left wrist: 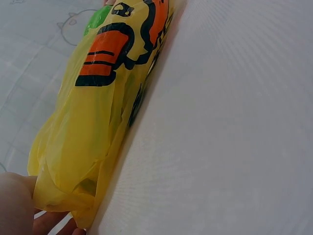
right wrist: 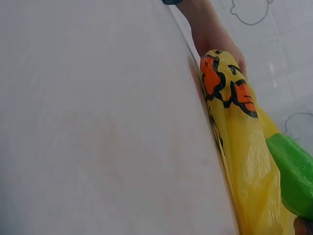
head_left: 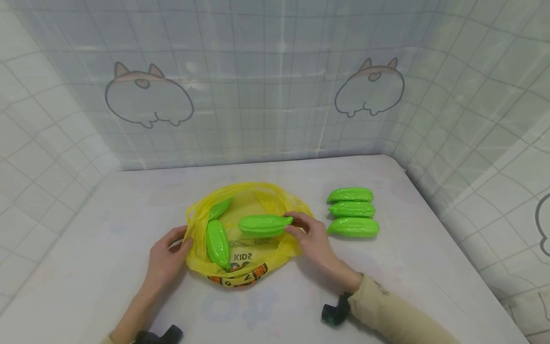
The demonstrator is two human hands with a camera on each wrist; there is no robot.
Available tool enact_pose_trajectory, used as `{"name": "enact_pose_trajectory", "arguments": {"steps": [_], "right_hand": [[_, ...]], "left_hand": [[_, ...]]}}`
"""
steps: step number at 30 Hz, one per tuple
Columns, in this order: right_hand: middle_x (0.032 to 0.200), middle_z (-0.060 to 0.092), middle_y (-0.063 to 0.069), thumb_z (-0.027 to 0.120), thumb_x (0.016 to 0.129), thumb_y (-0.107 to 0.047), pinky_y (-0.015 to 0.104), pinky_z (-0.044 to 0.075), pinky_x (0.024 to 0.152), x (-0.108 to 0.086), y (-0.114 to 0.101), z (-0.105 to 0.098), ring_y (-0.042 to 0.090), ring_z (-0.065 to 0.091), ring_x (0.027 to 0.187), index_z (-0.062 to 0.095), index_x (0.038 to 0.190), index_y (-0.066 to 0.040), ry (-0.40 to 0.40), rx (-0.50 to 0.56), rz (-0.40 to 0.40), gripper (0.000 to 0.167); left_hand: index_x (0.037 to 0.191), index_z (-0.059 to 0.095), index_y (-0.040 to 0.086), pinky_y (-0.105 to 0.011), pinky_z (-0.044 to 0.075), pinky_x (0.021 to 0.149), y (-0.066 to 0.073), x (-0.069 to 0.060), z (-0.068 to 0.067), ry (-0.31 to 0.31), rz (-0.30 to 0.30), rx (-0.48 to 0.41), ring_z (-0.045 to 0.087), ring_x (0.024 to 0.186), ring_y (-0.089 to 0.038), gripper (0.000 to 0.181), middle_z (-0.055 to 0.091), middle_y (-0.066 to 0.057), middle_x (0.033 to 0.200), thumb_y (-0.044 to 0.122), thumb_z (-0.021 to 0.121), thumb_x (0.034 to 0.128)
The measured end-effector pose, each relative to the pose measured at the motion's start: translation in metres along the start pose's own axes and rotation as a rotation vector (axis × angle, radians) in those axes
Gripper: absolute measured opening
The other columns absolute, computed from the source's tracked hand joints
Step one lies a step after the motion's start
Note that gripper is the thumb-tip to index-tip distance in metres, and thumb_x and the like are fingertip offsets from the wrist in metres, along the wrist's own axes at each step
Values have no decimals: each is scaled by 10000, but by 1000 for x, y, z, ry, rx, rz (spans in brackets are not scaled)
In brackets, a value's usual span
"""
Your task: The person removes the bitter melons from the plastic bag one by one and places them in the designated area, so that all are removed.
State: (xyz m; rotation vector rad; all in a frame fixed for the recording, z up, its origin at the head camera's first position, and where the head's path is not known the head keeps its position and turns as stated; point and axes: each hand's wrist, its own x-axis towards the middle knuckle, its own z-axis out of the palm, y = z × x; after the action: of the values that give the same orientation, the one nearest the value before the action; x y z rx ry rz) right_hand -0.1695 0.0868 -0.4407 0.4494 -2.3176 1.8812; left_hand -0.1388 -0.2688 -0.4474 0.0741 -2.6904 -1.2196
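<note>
Works at a white bench (head_left: 258,320) over a yellow bag (head_left: 240,279). Pinches its left rim with the left hand (head_left: 167,255); clamps a green fruit (head_left: 263,225) by its tip in the right hand (head_left: 313,240), above the bag's mouth. Has two other fruits (head_left: 218,243) inside, three more (head_left: 351,209) right of the bag.

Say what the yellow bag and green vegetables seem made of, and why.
The yellow bag looks like thin, softly shiny plastic, judging by its creases and see-through sides. The green vegetables look glossy and artificial, perhaps plastic or painted foam, given their bright highlights and even colour.
</note>
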Motion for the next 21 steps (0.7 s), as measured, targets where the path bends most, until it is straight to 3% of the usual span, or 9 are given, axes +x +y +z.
{"name": "enact_pose_trajectory", "arguments": {"steps": [8, 12, 17, 21], "right_hand": [[1251, 683, 91, 678, 929, -67, 214, 545, 901, 4, -3, -24, 258, 653, 1143, 649, 1284, -55, 2, 3, 62, 356], [1258, 683, 100, 685, 924, -64, 186, 531, 911, 8, -5, -41, 256, 660, 1135, 647, 1287, -46, 38, -13, 44, 365], [1262, 679, 127, 686, 932, -86, 163, 535, 883, 12, -7, -65, 207, 661, 1121, 637, 1293, -27, 101, -44, 3, 369], [1261, 673, 147, 685, 936, -99, 145, 535, 849, 17, -5, -85, 89, 645, 1074, 639, 1290, -25, 149, -65, 1, 365]], "left_hand": [[1335, 596, 63, 50, 379, 809, 1, 0, 0, 3, -3, -1, 586, 1232, -359, 364, 624, -173, 1326, 234, 545, 1017], [1339, 596, 66, 28, 411, 812, 5, 0, 1, 21, -31, -3, 596, 1228, -362, 369, 617, -172, 1339, 229, 545, 1013], [1333, 601, 60, -100, 488, 890, 11, -1, 1, 69, -67, -4, 592, 1240, -366, 365, 611, -177, 1348, 201, 544, 1002], [1321, 608, 53, -15, 434, 861, 12, -1, 2, 90, -63, -11, 577, 1253, -338, 351, 625, -169, 1329, 177, 548, 997]]}}
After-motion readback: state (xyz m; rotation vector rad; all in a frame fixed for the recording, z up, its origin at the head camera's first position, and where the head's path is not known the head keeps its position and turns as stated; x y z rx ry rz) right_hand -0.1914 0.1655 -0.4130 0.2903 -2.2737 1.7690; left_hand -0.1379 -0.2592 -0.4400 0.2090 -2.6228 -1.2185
